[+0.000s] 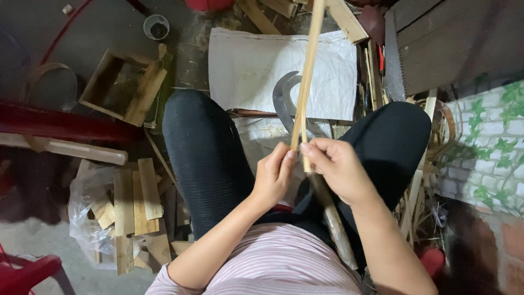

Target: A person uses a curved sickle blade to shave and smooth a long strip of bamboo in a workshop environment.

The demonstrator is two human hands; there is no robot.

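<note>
Between both knees, bamboo strip (307,71) upright, lengthwise.

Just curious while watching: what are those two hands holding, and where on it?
Both hands pinch the near end of a long pale bamboo strip: left hand beside right hand, fingertips meeting.

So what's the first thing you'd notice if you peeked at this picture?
The long pale bamboo strip running up the middle, pinched near its lower end by the left hand and the right hand above the lap. Behind it a curved sickle blade lies on a white sack spread on the floor. At the lower left, cut wooden blocks pile up beside a clear plastic bag.
</note>
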